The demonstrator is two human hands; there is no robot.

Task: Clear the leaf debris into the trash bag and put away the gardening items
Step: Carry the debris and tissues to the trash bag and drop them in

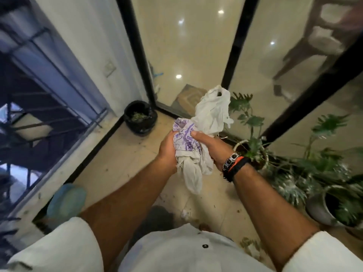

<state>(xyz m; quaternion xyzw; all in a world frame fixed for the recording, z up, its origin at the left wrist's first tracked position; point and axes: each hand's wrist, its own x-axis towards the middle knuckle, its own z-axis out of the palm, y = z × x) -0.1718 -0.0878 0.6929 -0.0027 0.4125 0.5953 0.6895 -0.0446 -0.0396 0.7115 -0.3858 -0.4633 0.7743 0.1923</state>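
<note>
Both hands clutch a bunched white cloth (198, 146) – left hand (168, 148) and right hand (211, 146) fingers curled round it; black trash bag (140, 119) in corner holds leaf debris (138, 116)

dim warm light; ceiling-lamp glare spots on glossy floor (188, 55) top centre. motion blur on plants (306, 173) at right, fisheye bending at frame edges.
</note>
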